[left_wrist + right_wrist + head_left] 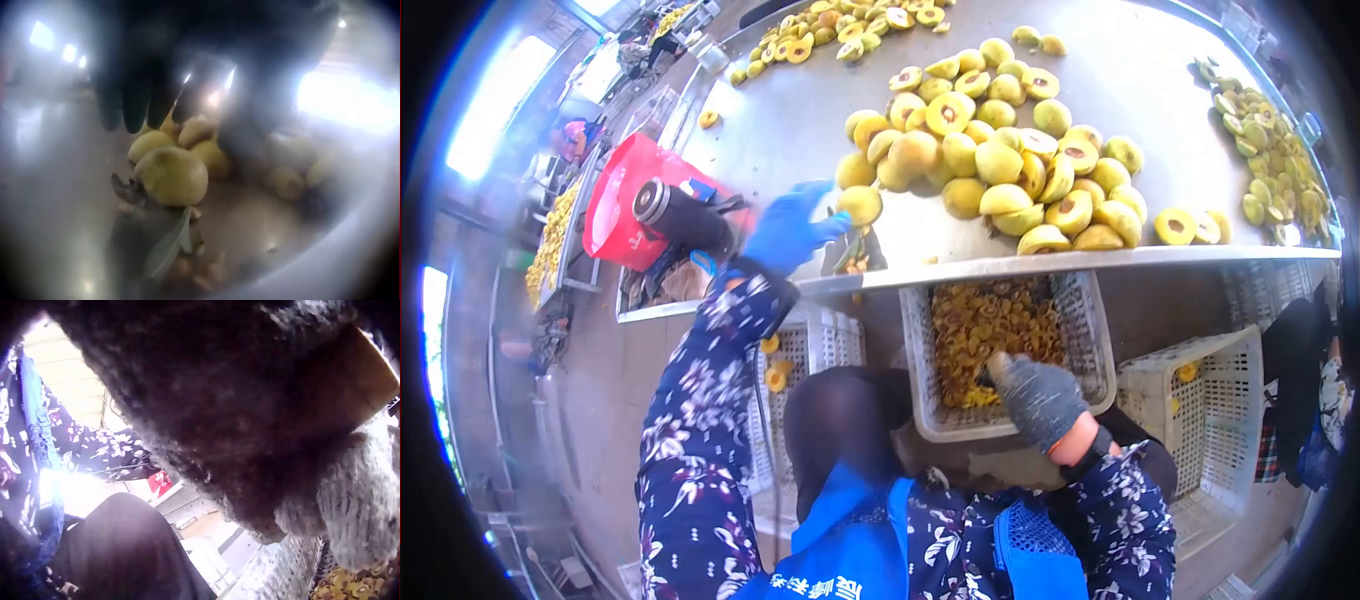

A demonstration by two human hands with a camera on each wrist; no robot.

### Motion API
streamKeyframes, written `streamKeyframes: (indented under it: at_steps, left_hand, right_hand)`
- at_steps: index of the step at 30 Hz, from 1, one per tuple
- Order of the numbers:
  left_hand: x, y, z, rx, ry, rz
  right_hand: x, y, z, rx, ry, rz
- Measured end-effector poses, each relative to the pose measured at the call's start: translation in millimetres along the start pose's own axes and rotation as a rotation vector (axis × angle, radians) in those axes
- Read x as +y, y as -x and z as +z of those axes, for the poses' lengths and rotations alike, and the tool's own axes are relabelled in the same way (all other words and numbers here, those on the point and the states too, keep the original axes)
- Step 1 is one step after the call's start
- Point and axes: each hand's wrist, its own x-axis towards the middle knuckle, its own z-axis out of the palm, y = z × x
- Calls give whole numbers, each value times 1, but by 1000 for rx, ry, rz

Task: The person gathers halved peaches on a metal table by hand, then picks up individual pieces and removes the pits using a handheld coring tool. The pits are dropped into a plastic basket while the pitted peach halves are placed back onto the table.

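At the table's near edge, my blue-gloved left hand (792, 228) reaches toward a whole-looking yellow peach (860, 205), its fingers extended and spread. The left wrist view has that peach (172, 176) below the dark, blurred fingers (135, 109). Beside the peach on the metal lies a green leaf (170, 249) with small scraps. My right hand (1040, 400), in a grey knit glove, is low over a crate (925, 425) of brown and yellow pieces. Its fingers curl around a tan, smooth-edged thing (350, 387); I cannot tell what it is, as the glove hides most of it.
A large pile of whole and halved peaches (1000, 165) covers the middle of the metal table (780, 140). More halves (1275, 160) lie at the right. A red bag (620, 205) and black flask (685, 215) stand left. Other crates (1215, 400) flank my knees.
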Motion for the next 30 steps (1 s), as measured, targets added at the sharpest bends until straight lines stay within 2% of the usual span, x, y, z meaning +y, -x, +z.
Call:
streamKeyframes:
  at_steps: [1, 3, 5, 7, 9, 11, 13, 14, 15, 17, 18, 20, 21, 23, 25, 27, 29, 30]
  left_hand:
    - [4, -19, 11, -81, 52, -32]
    - [-27, -55, 46, -118, -127, 186]
    - [-13, -66, 51, -186, -254, 168]
    - [-14, -71, 56, -233, -225, 91]
    - [-17, -74, 57, -213, -273, 144]
    - [-17, -73, 55, -187, -319, 190]
    - [-2, -59, 43, -203, 312, -121]
    - [-5, -56, 46, -192, 583, -86]
    - [3, -46, 45, -203, 577, -98]
    - [45, -19, 37, -216, 1300, -123]
    - [64, -5, 38, -224, 1295, -132]
    - [94, 21, 46, -334, 1692, -118]
    - [97, 27, 55, -346, 1690, -126]
    - [103, 37, 73, -485, 1839, -22]
    - [124, 50, 79, -466, 1827, 3]
    - [142, 59, 82, -318, 1779, -78]
    - [150, 62, 83, -304, 1754, -126]
    - [153, 63, 85, -255, 1724, -98]
  right_hand:
    - [-1, 1, -1, 14, 20, 10]
    - [-3, 1, -6, 91, -41, -47]
    - [-2, -2, -13, 82, -57, 0]
    - [-4, -4, -18, 29, -222, 60]
    - [-4, -8, -15, -1, -311, 96]
    - [-7, -14, -26, 132, -622, 5]
    - [-10, -21, -34, 169, -719, 33]
    - [-12, -23, -37, 207, -821, 64]
    - [-15, -25, -39, 200, -835, 70]
    - [-18, -28, -44, 322, -836, 75]
    - [-18, -30, -40, 345, -848, 68]
    - [-24, -31, -48, 308, -807, 149]
    - [-25, -32, -51, 271, -755, 224]
    - [-25, -33, -49, 311, -782, 184]
    - [-25, -33, -47, 323, -774, 196]
    - [-23, -33, -43, 302, -756, 240]
    - [-19, -33, -34, 432, -744, 108]
    - [-19, -33, -34, 435, -747, 113]
